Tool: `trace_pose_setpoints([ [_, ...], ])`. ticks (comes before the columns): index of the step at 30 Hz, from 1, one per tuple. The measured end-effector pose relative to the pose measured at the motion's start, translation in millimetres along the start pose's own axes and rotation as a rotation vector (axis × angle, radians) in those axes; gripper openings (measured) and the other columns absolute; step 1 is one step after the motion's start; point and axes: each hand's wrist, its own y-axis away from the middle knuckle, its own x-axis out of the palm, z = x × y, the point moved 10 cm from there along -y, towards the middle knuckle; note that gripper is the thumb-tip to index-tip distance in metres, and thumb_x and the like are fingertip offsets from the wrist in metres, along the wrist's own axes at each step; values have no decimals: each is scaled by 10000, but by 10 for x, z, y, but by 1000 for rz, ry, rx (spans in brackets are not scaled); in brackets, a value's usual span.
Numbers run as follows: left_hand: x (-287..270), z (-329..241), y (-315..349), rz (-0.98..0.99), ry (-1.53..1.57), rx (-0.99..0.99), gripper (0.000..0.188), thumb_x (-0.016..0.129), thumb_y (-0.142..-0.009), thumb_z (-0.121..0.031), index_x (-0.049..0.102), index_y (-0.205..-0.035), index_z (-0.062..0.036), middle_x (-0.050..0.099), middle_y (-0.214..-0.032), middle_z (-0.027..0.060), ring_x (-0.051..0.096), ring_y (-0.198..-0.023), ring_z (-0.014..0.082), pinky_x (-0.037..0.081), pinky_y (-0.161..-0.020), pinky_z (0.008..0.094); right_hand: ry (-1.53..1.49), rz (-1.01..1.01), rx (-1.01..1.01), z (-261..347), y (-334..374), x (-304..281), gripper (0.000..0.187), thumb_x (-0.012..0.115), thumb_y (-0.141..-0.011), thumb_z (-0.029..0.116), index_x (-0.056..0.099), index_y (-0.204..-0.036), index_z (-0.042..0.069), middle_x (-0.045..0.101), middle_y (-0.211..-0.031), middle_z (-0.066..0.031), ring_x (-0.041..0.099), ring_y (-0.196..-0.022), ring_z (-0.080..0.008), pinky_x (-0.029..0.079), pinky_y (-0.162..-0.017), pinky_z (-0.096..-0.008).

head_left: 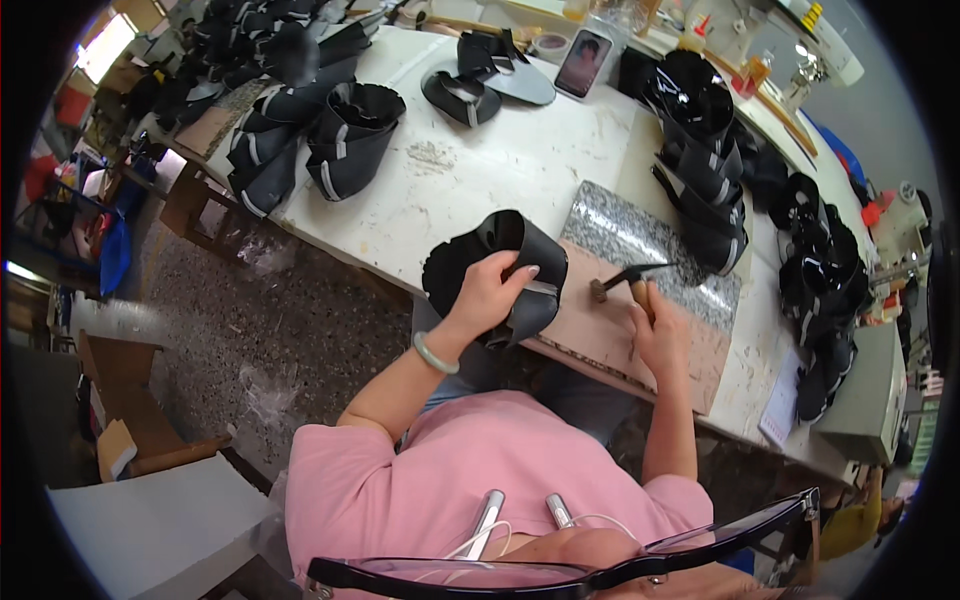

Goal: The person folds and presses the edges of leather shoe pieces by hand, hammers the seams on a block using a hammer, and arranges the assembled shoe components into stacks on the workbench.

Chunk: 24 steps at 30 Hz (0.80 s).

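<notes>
My left hand (490,295) is closed on the rim of a black shoe upper (455,265) with a pale strip along a seam. The upper is lifted at the table's front edge, left of a pinkish board (685,365). In my right hand (660,335) is a hammer (600,291), gripped by its wooden handle. Its dark head sits just over the board, to the right of the upper; whether it touches the board I cannot tell. Behind the board lies a speckled grey stone slab (625,228). My left fingers inside the upper are partly hidden.
Black shoe uppers stand on the white table (440,190) at the left (350,145) and in rows at the right (705,195). Toward the back are a grey flat piece (525,85) and a propped phone (583,63). A notepad (780,400) lies near the right edge. Cardboard (150,400) stands on the left floor.
</notes>
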Motion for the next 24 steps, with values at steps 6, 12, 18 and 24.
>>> trace_pose_setpoints([
  [6,-4,-510,225,-149,288,166,199,636,-897,-192,608,-895,5,544,-731,32,490,-600,103,398,-548,229,-602,126,43,623,-16,215,331,663,-852,113,591,-1147,-20,632,-1024,-90,580,-976,-193,431,-899,-322],
  [12,106,-119,194,38,1020,-350,213,589,-930,-259,653,-966,-59,642,-882,1,590,-707,109,469,-653,235,-1251,114,240,716,-157,520,175,613,-895,95,619,-994,-48,637,-948,-51,597,-864,-103,454,-809,-245],
  [18,301,-123,156,421,1281,-520,277,508,-956,-231,595,-1102,-13,665,-1009,58,636,-924,157,498,-838,306,-1655,506,226,700,-139,1002,184,640,-839,56,635,-983,-59,634,-890,-47,554,-766,-95,413,-725,-235],
  [24,-1472,-999,-1150,250,396,86,321,590,-920,-261,609,-1083,14,664,-961,47,601,-846,87,479,-788,235,-1191,231,143,481,-30,763,258,574,-914,121,610,-1135,-9,662,-1052,-103,614,-988,-152,448,-840,-240],
])
